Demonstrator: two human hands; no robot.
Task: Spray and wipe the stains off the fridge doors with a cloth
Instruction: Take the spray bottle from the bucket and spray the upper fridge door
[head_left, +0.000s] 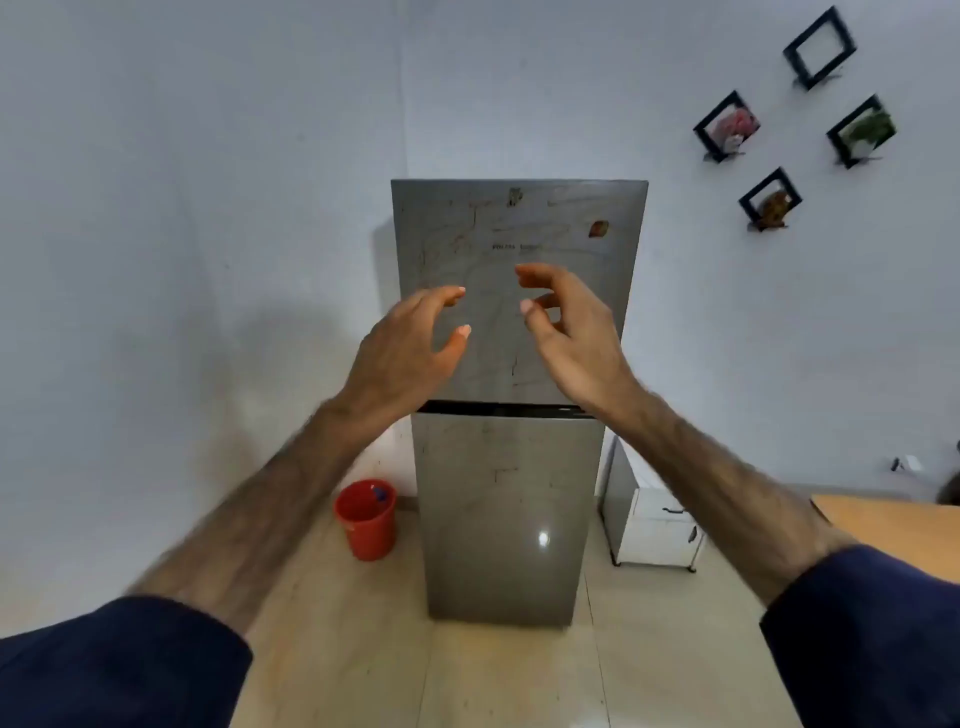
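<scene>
Nothing looks cleaned; upper fridge door (519, 280) is smeared; left hand (410, 348) and right hand (571, 332) hover loose-fingered, gripping nothing; no cloth visible.

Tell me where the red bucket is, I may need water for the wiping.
In the head view the red bucket stands on the floor at lower left of the fridge, against the wall beside its lower door.

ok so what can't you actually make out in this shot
All in the head view:
- Lettering on the upper fridge door: too small and blurred to read.
- Blue thing inside the red bucket: mostly hidden by the rim, kind unclear.
- Spray bottle and cloth: none in view; left hand and right hand hold nothing.
- Wooden table: cut off by the right edge.
- Contents of the wall frames: too small to identify.
</scene>
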